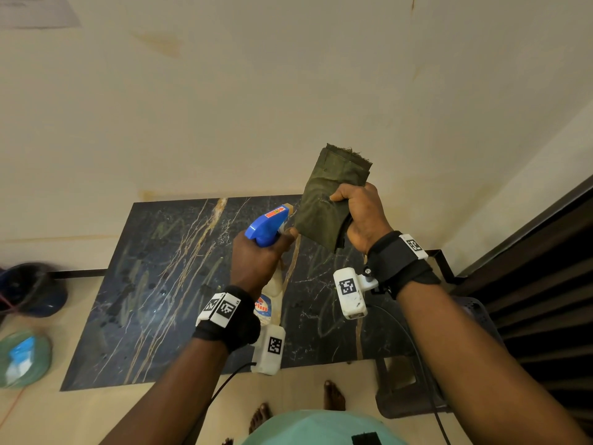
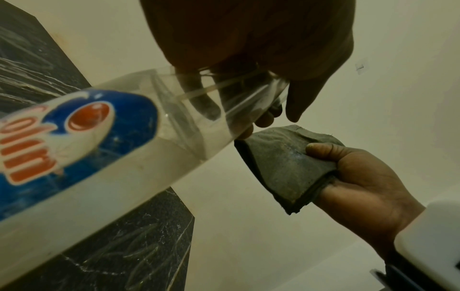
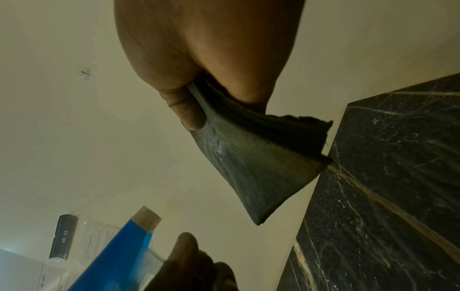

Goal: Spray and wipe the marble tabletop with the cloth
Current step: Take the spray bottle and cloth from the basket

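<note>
Spraying stage: left hand curled round spray bottle, right hand pinching folded cloth at two o'clock above marble tabletop; next, probably trigger squeezed downward, then wiping.

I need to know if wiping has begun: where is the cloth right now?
In the head view the folded cloth is held up in the right hand, above the marble tabletop, just right of the spray bottle.

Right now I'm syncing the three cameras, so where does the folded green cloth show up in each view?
Head: green cloth centre-right, held up in the right hand.
Left wrist: lower right, pinched by the thumb.
Right wrist: centre, hanging below the palm.
Shared landmark: the black marble tabletop with gold veins.
</note>
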Demonstrator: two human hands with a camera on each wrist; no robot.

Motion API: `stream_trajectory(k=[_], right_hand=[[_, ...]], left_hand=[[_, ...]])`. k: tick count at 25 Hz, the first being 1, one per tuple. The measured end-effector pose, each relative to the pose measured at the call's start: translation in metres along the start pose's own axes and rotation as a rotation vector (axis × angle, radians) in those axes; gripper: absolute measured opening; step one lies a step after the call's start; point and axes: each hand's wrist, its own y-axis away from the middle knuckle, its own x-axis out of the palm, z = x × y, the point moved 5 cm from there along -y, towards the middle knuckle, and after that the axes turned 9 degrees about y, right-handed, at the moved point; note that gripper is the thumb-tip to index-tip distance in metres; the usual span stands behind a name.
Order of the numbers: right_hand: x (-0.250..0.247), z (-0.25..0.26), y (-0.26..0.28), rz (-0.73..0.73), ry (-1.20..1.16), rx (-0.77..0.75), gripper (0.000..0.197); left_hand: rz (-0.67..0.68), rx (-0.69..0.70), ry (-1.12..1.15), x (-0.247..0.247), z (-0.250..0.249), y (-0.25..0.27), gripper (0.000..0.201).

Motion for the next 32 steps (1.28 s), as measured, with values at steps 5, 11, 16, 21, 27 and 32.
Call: stream_trajectory(k=[5,11,16,21,27,32], right_hand=[[0.015,-0.017,-0.001,0.010,0.027,0.045,0.040],[0.048,-0.060,-0.007,0.031,0.080,0.137,0.040],[0.075,-0.108,-0.019,-0.007,0.183,0.248,0.053],[0.093,-0.151,-0.028,-0.027,0.246,0.343,0.063],[0.101,-0.177,-0.032,-0.047,0.238,0.398,0.064],[0.102,-0.187,-0.033,-0.058,0.241,0.410,0.063]], left_hand=[[-0.004,-0.001,0.036,-0.008,0.005,-0.005,0.022],[-0.047,-0.052,0.075,-0.036,0.035,-0.024,0.014],[-0.136,-0.153,0.117,-0.070,0.078,-0.043,0.025],[-0.187,-0.195,0.097,-0.095,0.109,-0.064,0.025],[-0.185,-0.219,0.102,-0.110,0.133,-0.077,0.024],[-0.173,-0.248,0.070,-0.113,0.147,-0.078,0.027]])
